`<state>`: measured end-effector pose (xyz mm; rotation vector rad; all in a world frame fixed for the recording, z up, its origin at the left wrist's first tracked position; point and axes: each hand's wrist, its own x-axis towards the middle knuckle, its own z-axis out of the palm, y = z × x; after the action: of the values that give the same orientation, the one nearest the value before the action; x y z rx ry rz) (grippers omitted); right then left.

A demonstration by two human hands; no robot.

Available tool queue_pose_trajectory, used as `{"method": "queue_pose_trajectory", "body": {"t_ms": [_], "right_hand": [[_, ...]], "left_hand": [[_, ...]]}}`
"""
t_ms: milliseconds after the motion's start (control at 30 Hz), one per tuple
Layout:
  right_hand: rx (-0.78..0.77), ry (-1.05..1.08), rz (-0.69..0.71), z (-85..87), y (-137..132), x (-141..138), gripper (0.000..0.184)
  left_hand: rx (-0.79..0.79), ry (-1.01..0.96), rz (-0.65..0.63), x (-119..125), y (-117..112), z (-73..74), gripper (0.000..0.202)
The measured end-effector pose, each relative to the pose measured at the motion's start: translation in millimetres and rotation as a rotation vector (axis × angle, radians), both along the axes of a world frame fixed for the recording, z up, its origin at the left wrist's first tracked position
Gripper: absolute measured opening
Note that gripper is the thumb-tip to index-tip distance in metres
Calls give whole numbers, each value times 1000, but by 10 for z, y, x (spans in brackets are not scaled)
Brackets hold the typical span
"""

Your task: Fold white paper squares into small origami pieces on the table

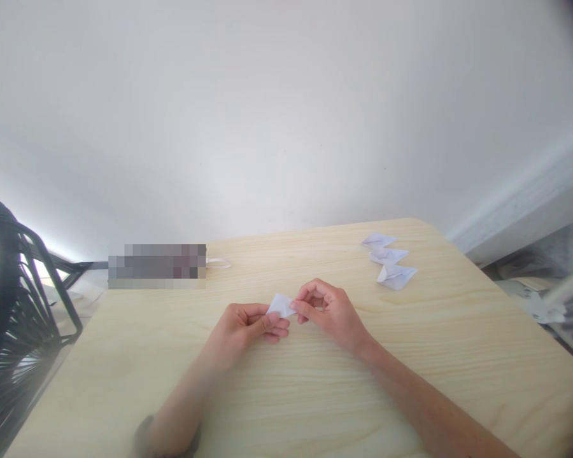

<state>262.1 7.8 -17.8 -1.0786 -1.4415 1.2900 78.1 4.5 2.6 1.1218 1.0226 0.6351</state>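
Observation:
A small folded piece of white paper (pixel 279 304) is held between both hands above the middle of the wooden table (pixel 286 394). My left hand (pixel 251 327) pinches its lower left part, thumb on top and fingers beneath. At the paper's right corner, the thumb and fingertips of my right hand (pixel 327 312) close on it. Fingers cover parts of the paper's edges. Farther right lie three folded white paper pieces in a staggered row: the back one (pixel 379 240), the middle one (pixel 388 255) and the front one (pixel 396 276).
A blurred-out object (pixel 157 267) lies at the table's back left, with a white loop (pixel 218 262) beside it. A dark woven chair (pixel 14 305) stands to the left. The white wall (pixel 286 114) rises behind the table. Past the right edge is a white metal part (pixel 537 302).

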Motion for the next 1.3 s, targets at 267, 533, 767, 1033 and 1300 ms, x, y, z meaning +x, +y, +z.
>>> {"method": "queue_pose_trajectory", "body": {"t_ms": [267,533,767,1033,1300], "right_hand": [[80,-52,11,-28,-20,-30,15],[259,-270,-23,33,-53,-54,6],[226,-257,16,31,-41,-12,7],[203,-201,92,22,-38,-11,9],[139,-153,80,-18,-42,-50,10]], "left_hand": [[24,71,-20,48,12,11,20],[88,165,-31,63,-31,18,25],[46,119,-107,56,-20,43,29],[102,64,-96,55,-20,59,30],[133,89,-7,74,-30,-21,30]]}}
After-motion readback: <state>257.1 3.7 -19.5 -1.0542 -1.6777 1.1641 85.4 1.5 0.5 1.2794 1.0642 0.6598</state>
